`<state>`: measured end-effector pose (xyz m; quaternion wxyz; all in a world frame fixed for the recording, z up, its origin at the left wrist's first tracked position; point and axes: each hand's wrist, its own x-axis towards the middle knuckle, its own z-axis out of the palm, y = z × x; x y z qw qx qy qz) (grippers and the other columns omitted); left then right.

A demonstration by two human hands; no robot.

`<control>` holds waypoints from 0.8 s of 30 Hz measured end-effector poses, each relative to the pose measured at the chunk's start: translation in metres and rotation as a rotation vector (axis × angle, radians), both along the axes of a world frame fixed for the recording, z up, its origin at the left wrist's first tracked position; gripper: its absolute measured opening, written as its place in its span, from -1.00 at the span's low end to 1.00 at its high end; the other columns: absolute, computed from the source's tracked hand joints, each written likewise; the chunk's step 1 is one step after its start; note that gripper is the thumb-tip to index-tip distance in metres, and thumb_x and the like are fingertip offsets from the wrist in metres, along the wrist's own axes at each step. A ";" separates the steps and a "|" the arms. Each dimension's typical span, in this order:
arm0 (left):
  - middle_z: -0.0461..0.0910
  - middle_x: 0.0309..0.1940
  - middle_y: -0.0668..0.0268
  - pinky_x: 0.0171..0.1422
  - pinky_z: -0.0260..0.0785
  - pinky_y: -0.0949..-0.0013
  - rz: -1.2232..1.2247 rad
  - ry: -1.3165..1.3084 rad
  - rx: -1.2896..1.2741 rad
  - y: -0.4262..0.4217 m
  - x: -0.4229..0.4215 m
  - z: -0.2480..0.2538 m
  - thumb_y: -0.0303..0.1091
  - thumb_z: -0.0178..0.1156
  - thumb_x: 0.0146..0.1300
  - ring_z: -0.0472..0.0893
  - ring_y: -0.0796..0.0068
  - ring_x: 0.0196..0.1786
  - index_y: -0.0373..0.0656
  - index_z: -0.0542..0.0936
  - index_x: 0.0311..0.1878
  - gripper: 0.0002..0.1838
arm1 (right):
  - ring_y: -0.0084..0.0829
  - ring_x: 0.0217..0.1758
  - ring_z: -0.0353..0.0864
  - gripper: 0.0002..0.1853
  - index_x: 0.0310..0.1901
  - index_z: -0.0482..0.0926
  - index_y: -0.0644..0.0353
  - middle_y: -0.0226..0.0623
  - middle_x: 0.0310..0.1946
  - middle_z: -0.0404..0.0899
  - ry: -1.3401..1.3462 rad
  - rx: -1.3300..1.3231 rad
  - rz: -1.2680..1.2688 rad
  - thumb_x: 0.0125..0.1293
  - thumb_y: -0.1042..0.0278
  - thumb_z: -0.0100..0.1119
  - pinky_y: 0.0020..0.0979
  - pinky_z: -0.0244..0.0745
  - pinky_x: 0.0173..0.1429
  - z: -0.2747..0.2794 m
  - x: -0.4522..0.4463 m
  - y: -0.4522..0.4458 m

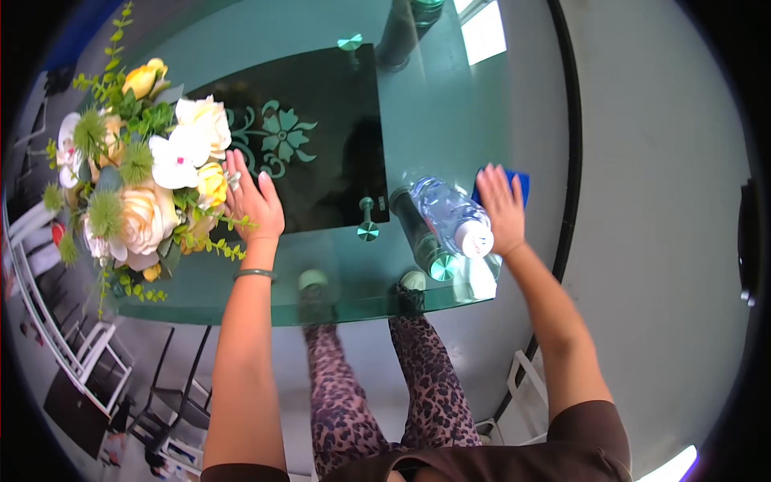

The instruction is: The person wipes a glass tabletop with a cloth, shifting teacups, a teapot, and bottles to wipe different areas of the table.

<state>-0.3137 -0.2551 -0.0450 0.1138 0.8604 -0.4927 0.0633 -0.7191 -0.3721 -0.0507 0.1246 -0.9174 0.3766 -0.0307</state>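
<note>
My left hand (255, 205) is open beside a bouquet of flowers (148, 213) in white, cream and yellow with green leaves. Its fingers reach up against the blooms, and whether they touch them I cannot tell. On the right, my right hand (503, 210) lies flat with fingers extended over a blue cloth (522, 186), which is partly hidden under it. Just left of that hand is a clear plastic bottle (446, 205), its white cap pointing towards me.
All of these are on a glass table (450, 104) with a black panel (341, 104) bearing a floral pattern. A black strip (572, 120) runs along the right-hand wall. Chairs (181, 398) stand at lower left, and a white chair (526, 394) at lower right.
</note>
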 end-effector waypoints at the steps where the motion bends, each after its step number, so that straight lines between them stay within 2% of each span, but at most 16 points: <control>1: 0.20 0.47 0.25 0.54 -0.14 0.07 -0.004 0.003 -0.007 0.000 0.001 0.000 -0.13 -0.07 0.42 0.17 0.21 0.49 -0.11 0.17 0.48 -0.39 | -0.13 0.55 0.04 -0.34 0.43 0.18 0.22 -0.10 0.46 0.15 -0.005 -0.037 -0.005 0.31 0.15 -0.09 0.00 -0.26 0.57 0.003 0.013 -0.021; 4: 0.16 0.48 0.16 0.55 -0.10 0.07 -0.001 -0.006 0.053 0.000 0.001 0.004 -0.17 -0.05 0.40 0.12 0.10 0.52 -0.18 0.13 0.48 -0.36 | -0.17 0.57 0.01 -0.37 0.44 0.15 0.19 -0.13 0.47 0.11 0.010 -0.150 -0.075 0.36 0.18 -0.14 -0.05 -0.25 0.57 0.007 0.052 -0.065; 7: 0.21 0.47 0.26 0.52 -0.10 0.08 0.006 0.002 -0.012 0.000 0.001 0.000 -0.14 -0.06 0.41 0.18 0.21 0.49 -0.10 0.18 0.48 -0.39 | -0.21 0.58 -0.02 -0.37 0.45 0.13 0.16 -0.18 0.49 0.09 0.003 -0.216 -0.191 0.37 0.17 -0.17 -0.06 -0.25 0.58 -0.004 0.076 -0.083; 10: 0.23 0.46 0.26 0.51 -0.08 0.09 -0.013 -0.001 -0.026 0.000 0.002 0.000 -0.14 -0.06 0.41 0.19 0.21 0.49 -0.09 0.18 0.48 -0.39 | -0.22 0.58 0.00 -0.36 0.46 0.14 0.13 -0.21 0.49 0.11 -0.005 -0.227 -0.229 0.36 0.15 -0.16 -0.07 -0.23 0.58 -0.007 0.078 -0.084; 14: 0.30 0.41 0.21 0.51 -0.09 0.10 -0.087 0.031 -0.101 0.003 0.004 0.005 -0.25 0.07 0.35 0.29 0.19 0.44 -0.11 0.30 0.40 -0.44 | -0.21 0.56 0.04 -0.37 0.44 0.19 0.13 -0.22 0.47 0.15 -0.027 -0.213 -0.232 0.34 0.14 -0.14 -0.06 -0.20 0.57 -0.002 0.083 -0.087; 16: 0.31 0.39 0.16 0.52 -0.16 -0.06 -0.091 0.118 -0.177 0.002 -0.020 0.018 -0.37 0.19 0.23 0.28 0.18 0.45 -0.17 0.33 0.34 -0.41 | -0.21 0.56 0.04 -0.37 0.43 0.20 0.13 -0.22 0.47 0.16 -0.032 -0.206 -0.234 0.34 0.15 -0.13 -0.06 -0.19 0.57 -0.004 0.081 -0.087; 18: 0.23 0.43 0.11 0.54 -0.25 -0.16 -0.243 0.298 -0.155 -0.006 -0.069 0.037 -0.30 0.37 0.03 0.17 0.09 0.50 -0.21 0.20 0.41 -0.14 | -0.22 0.56 0.05 -0.36 0.43 0.21 0.13 -0.22 0.47 0.17 -0.050 -0.187 -0.234 0.32 0.14 -0.11 -0.07 -0.21 0.57 -0.002 0.079 -0.086; 20: 0.17 0.45 0.09 0.54 -0.27 -0.18 -0.393 0.509 -0.030 -0.014 -0.118 0.055 -0.16 0.52 -0.15 0.10 0.08 0.53 -0.13 0.08 0.46 0.11 | -0.22 0.56 0.05 -0.36 0.43 0.22 0.13 -0.22 0.46 0.17 -0.045 -0.189 -0.231 0.32 0.15 -0.09 -0.07 -0.21 0.57 -0.001 0.078 -0.086; 21: 0.21 0.44 0.13 0.53 -0.26 -0.22 -0.433 0.667 -0.087 -0.017 -0.141 0.055 -0.17 0.56 -0.25 0.10 0.07 0.52 -0.08 0.21 0.40 0.07 | -0.22 0.56 0.05 -0.36 0.43 0.22 0.13 -0.22 0.46 0.17 -0.046 -0.191 -0.228 0.32 0.15 -0.09 -0.07 -0.21 0.57 0.000 0.078 -0.087; 24: 0.28 0.40 0.17 0.51 -0.20 -0.21 -0.447 0.871 -0.239 -0.030 -0.194 0.053 -0.21 0.57 -0.25 0.20 0.04 0.47 -0.10 0.21 0.37 0.06 | -0.22 0.56 0.06 -0.37 0.43 0.22 0.12 -0.23 0.46 0.17 -0.081 -0.186 -0.228 0.33 0.14 -0.11 -0.06 -0.21 0.57 -0.003 0.079 -0.086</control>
